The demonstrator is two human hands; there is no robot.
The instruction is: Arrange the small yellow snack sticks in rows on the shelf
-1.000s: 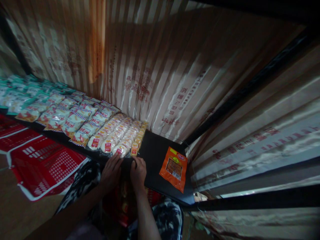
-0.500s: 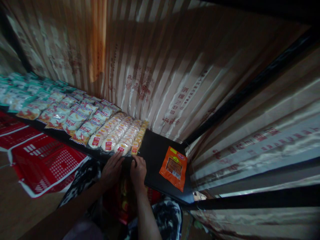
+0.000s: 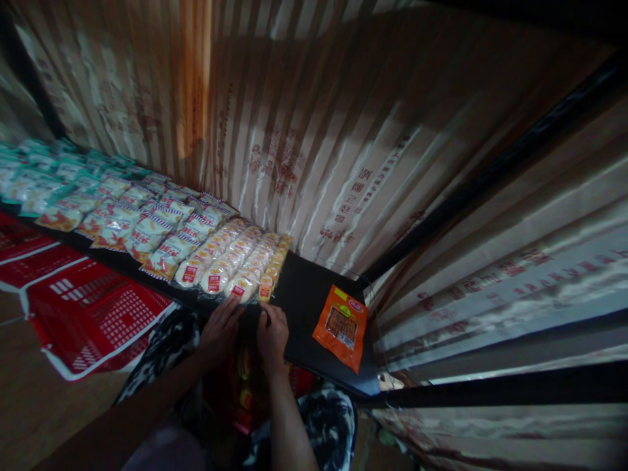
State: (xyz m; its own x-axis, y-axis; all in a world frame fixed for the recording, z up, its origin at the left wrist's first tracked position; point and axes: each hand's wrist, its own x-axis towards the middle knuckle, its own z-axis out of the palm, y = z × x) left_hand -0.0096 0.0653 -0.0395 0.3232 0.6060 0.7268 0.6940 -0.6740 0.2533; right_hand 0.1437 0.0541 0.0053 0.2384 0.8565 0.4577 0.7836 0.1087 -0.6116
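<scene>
My left hand (image 3: 222,328) lies with its fingers stretched forward, the tips at the front end of a white rice cracker packet (image 3: 240,286). Beside it, my right hand (image 3: 273,335) is curled closed at the front end of a narrow yellow snack packet (image 3: 265,286). Whether its fingers pinch the wrapper edge is hidden. The cracker packets stand in tight rows running back across the black shelf (image 3: 304,281). Apart from both hands, an orange snack bag (image 3: 342,327) rests flat to the right.
Left of the crackers are rows of blue-and-white snack bags (image 3: 171,252), then teal bags (image 3: 44,190). A red and white bag (image 3: 98,307) hangs below the shelf's front. Pleated printed curtain (image 3: 279,163) and a slanted black post (image 3: 481,176) bound the back and right.
The view has shifted very slightly. Both hands stay at the front ends of the packets, and the packets keep their places.
</scene>
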